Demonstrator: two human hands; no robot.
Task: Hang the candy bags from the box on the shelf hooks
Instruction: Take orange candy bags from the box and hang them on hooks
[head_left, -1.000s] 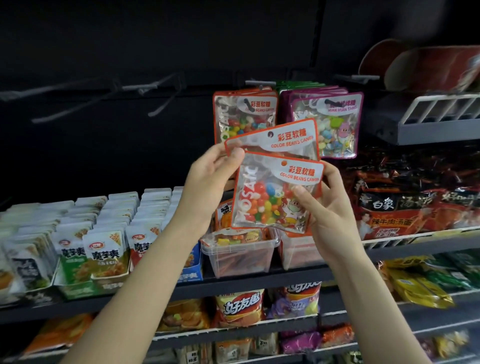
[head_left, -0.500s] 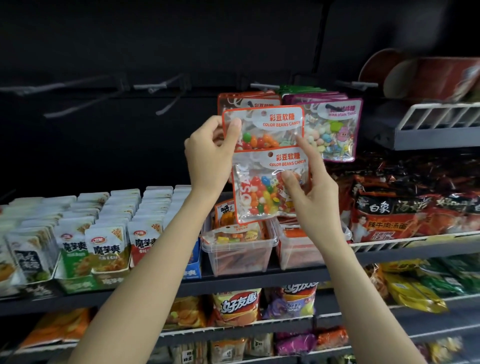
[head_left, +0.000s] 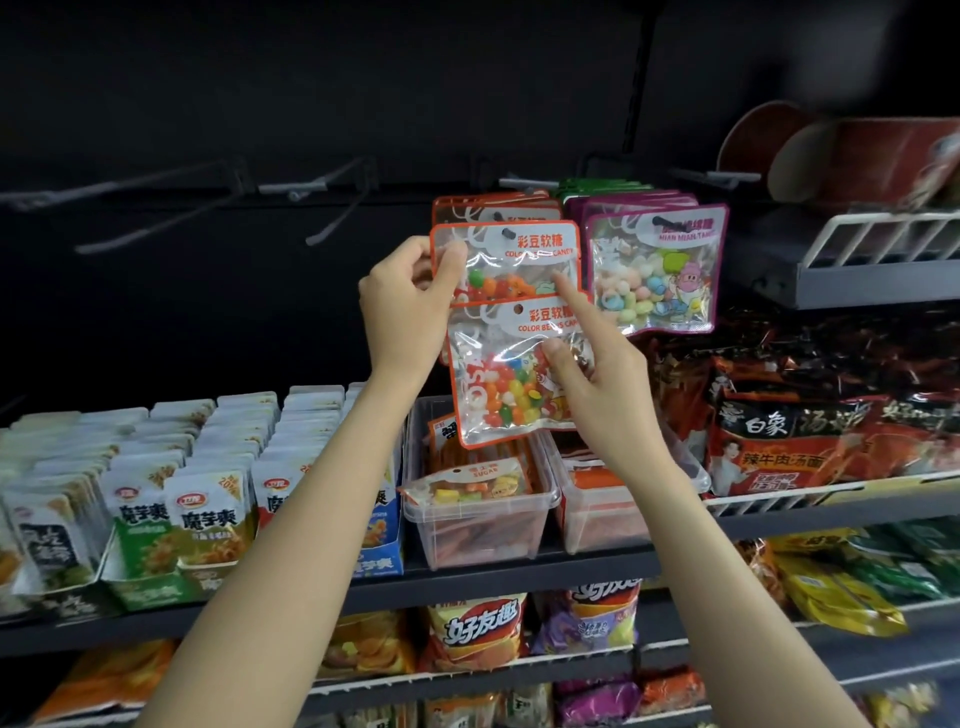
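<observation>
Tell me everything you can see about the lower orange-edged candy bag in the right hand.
The lower orange-edged candy bag is a clear, glossy plastic pouch with an orange border, a white header with a punched hole, and multicoloured jelly beans at the bottom. It is slightly tilted, off the hooks, pinched by the right hand, overlapping the upper bag.

A dark back panel (head_left: 260, 78) filled the upper part of the shop shelving, dimly lit, with a black upright post (head_left: 636, 104) running down it. A grey shelf (head_left: 493, 574) crossed the middle, carrying rows of white snack packets (head_left: 171, 467) at the left and red noodle packs (head_left: 810, 415) at the right. A white wire rack (head_left: 883, 234) sat higher on the right. Lower shelves held crisp bags (head_left: 475, 631).
</observation>
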